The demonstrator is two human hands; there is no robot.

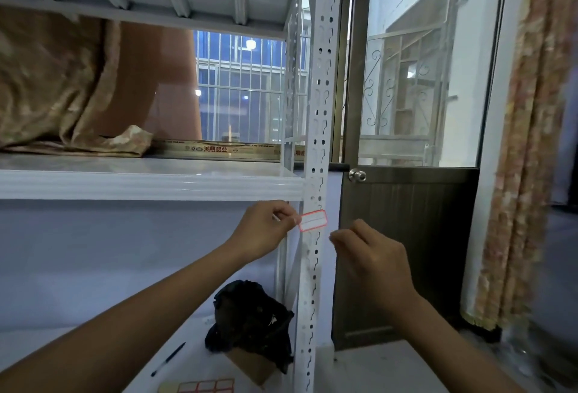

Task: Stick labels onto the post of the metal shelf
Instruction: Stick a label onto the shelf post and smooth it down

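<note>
1. The left hand (266, 230) has a closed grip on the left end of a label (313, 220), pinched between the thumb and the fingers.
2. The label is white with a red border. It lies across the front of the white post (316, 129), just below the middle shelf board (150, 184), and is a little tilted.
3. The right hand (372, 255) is just to the right of the post and a little lower than the label. Its fingers are curled together and they touch nothing that I can see.
4. The post has rows of holes and slots along all its length. Nothing stands between the hands and the post.
5. On the lower shelf (194, 358), beside the foot of the post, there is a black bag (250, 317) on top of a brown cardboard box (253, 364).
6. To the left of the box a pen (168, 359) lies on the lower shelf, and a sheet of labels (206, 386) with red borders shows at the bottom edge.
7. On the middle board, at the far left, lies a brown cloth (56, 86).
8. Behind the post there is a dark door (406, 252) with a round knob (357, 175) and glass above.
9. A patterned curtain (528, 142) hangs at the right.
</note>
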